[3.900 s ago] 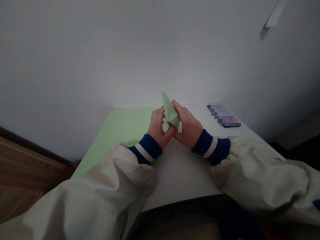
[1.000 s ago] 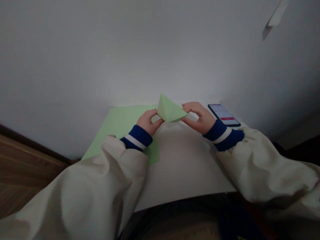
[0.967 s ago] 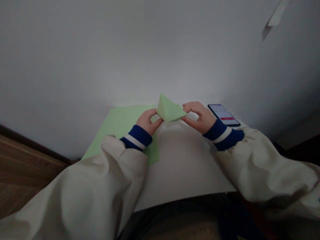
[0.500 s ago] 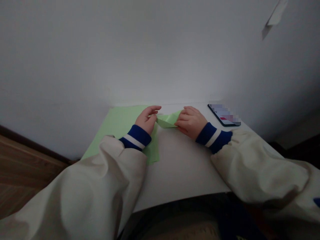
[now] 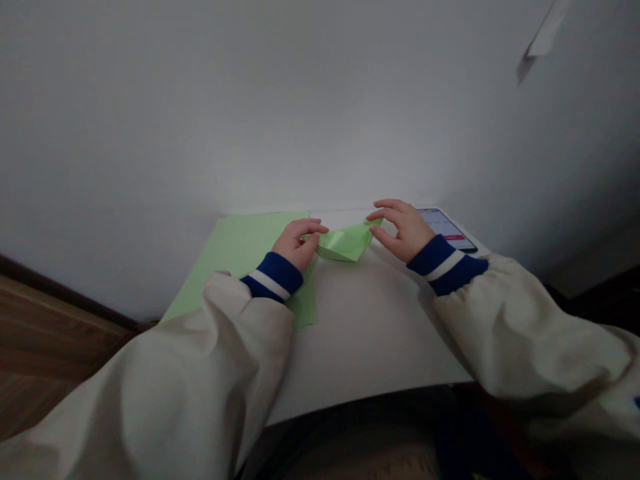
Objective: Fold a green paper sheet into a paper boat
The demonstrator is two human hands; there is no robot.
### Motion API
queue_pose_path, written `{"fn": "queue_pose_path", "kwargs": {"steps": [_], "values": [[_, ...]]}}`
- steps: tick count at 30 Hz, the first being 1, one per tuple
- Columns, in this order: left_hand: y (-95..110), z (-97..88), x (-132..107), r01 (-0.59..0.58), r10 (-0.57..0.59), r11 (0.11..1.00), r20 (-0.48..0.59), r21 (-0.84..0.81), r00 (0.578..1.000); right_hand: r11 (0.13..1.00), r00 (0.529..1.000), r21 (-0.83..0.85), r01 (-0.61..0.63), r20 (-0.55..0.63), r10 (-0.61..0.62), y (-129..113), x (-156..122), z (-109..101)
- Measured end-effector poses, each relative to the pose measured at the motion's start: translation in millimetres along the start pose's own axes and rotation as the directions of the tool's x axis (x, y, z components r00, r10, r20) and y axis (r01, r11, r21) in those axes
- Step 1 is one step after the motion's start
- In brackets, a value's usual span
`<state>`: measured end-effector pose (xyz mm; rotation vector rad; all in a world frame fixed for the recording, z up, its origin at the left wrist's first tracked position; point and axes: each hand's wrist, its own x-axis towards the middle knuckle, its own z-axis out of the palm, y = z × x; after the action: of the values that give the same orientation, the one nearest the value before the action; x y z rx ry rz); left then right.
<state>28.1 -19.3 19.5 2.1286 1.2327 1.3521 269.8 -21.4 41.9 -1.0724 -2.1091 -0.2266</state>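
Observation:
A folded piece of light green paper (image 5: 346, 242), shaped like a small boat, is between my hands above the white table. My left hand (image 5: 299, 241) pinches its left end between thumb and fingers. At the pointed right end, my right hand (image 5: 401, 228) has its fingers spread, with thumb and index beside the paper's tip; whether they touch it I cannot tell. Flat green sheets (image 5: 240, 241) lie under and to the left of my left hand, partly covered by my sleeve.
A phone (image 5: 449, 230) with a lit screen lies at the table's back right, partly behind my right hand. The white table (image 5: 360, 340) meets a pale wall (image 5: 320, 107) at the back. Wooden furniture (image 5: 45, 340) stands at the lower left.
My right hand has loosened from the folded paper, moved right and up, and spread its fingers. More of the paper's right end shows. My left hand stays on its end.

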Motion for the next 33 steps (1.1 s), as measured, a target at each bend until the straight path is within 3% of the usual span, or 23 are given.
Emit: {"fn": "queue_pose_path", "kwargs": {"steps": [5,8,15,22,29,33], "values": [[-4,-0.4,-2,-0.026,0.026,1.000,0.000,0.005,1.000,0.970,0.979,0.170,-0.172,0.136,0.149,8,-4,5],[-7,-0.3,-2,-0.053,0.053,0.999,-0.001,0.009,0.999,0.958,0.965,0.194,-0.211,0.198,0.172,6,-4,3],[-10,0.7,-4,-0.053,0.052,0.998,-0.044,-0.021,0.998,0.987,0.955,0.064,-0.146,0.270,0.124,7,-1,-8],[-13,1.2,-3,0.044,-0.046,0.999,-0.121,-0.019,0.992,0.979,0.942,-0.079,-0.187,0.267,0.202,-2,5,-18],[-11,3.4,1,0.088,-0.087,0.996,-0.035,0.022,0.996,0.922,0.918,-0.352,-0.161,0.291,0.271,-41,5,-21],[-11,5.0,2,0.089,-0.089,0.996,-0.013,0.017,0.996,0.911,0.909,-0.358,-0.203,0.277,0.311,-47,4,-21]]}}
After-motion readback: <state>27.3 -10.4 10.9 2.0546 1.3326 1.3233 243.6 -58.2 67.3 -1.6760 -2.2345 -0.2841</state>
